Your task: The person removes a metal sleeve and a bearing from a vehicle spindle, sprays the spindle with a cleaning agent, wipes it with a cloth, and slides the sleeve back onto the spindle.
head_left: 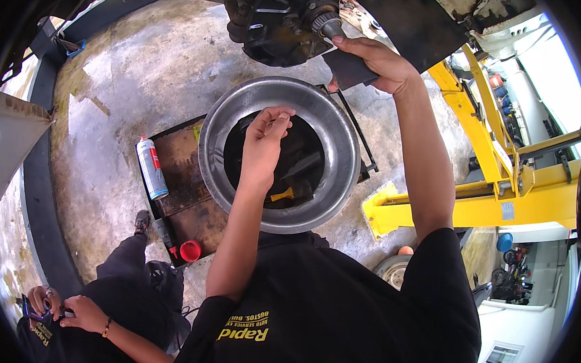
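Observation:
My right hand (385, 63) grips a stiff dark sheet (350, 69) that looks like sandpaper. Its thumb lies at the tip of a metal shaft (326, 24) sticking out of a dark, greasy gear housing (272, 29) overhead. Over a wide metal basin (215, 171) is my left hand (267, 129), its fingers curled and the thumb pressed to them; anything between them is too small or hidden to make out. Dark liquid (298, 152) fills the basin's bottom, with a yellow-handled brush (283, 195) lying in it.
Beneath the basin is a brown-topped cart (180, 156) carrying a spray can (152, 168) and a red cap or cup (190, 250). At right stands a yellow lift frame (447, 206). A co-worker (100, 303) at lower left holds a small object in both hands.

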`<state>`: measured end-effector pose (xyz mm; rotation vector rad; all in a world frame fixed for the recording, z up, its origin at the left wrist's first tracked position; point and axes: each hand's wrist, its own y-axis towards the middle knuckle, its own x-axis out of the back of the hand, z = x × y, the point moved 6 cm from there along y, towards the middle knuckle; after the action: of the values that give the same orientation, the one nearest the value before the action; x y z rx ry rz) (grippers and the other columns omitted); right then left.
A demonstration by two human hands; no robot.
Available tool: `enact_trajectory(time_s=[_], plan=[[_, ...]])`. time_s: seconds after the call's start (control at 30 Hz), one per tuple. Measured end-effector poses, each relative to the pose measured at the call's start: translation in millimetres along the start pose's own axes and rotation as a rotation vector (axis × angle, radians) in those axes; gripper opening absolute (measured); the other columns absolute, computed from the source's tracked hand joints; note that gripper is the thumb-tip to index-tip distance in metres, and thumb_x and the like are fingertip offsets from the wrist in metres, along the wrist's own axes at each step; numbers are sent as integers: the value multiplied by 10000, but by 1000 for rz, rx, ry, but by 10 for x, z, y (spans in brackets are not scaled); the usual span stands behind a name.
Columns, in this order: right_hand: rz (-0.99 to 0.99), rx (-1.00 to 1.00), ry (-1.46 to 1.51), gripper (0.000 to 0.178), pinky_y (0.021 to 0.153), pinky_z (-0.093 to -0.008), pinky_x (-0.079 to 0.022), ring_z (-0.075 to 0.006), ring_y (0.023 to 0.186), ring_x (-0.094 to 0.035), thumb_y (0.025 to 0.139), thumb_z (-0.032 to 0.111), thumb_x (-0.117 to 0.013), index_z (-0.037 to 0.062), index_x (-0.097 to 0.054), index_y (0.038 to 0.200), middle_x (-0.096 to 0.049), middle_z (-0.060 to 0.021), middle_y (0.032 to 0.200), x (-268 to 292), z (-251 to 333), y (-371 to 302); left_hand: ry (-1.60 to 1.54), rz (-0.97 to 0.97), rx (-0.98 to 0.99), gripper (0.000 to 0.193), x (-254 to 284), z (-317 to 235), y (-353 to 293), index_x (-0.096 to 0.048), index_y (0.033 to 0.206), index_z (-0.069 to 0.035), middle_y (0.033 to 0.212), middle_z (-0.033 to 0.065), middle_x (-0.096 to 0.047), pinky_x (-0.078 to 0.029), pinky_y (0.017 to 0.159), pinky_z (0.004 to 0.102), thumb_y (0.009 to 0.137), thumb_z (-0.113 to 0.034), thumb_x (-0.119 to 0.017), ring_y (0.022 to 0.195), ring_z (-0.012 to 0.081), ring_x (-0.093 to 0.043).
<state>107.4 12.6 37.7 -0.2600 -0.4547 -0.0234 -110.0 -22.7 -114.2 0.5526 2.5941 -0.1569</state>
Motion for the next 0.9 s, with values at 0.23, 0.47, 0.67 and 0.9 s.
enact_trajectory(time_s=[0.23, 0.47, 0.67, 0.9], plan=[[-469, 82, -1774, 216, 917, -675, -431, -335, 886, -752, 976, 208, -616, 10, -703, 965, -701, -142, 903, -676, 401, -90, 2, 5, 8, 191, -43, 19, 100, -708, 1112, -90, 1102, -26, -683, -433, 923, 260, 1041, -233, -602, 1005, 78, -594], [-23, 2, 81, 514, 737, -359, -583, -176, 803, -706, 1020, 498, -618, -12, -675, 1021, -715, -126, 885, -86, 93, -44, 28, 71, 42, 190, -203, 134, 6, -705, 1102, -70, 1041, -26, -671, -424, 902, 258, 1041, -208, -590, 970, 77, -568], [-490, 140, -1664, 249, 848, -628, -496, -328, 821, -762, 978, 237, -617, 6, -709, 987, -715, -122, 898, -597, 362, -115, -20, 56, 13, 177, -304, 69, 95, -706, 1096, -61, 980, -27, -644, -418, 876, 257, 1036, -182, -593, 927, 76, -543], [-25, -24, -282, 402, 794, -413, -560, -215, 836, -748, 1003, 375, -666, -19, -706, 1069, -742, -112, 890, -53, 222, -28, 15, 161, 70, 181, -475, 259, 54, -701, 1119, -79, 1088, -29, -691, -445, 923, 263, 1049, -202, -587, 993, 77, -601]])
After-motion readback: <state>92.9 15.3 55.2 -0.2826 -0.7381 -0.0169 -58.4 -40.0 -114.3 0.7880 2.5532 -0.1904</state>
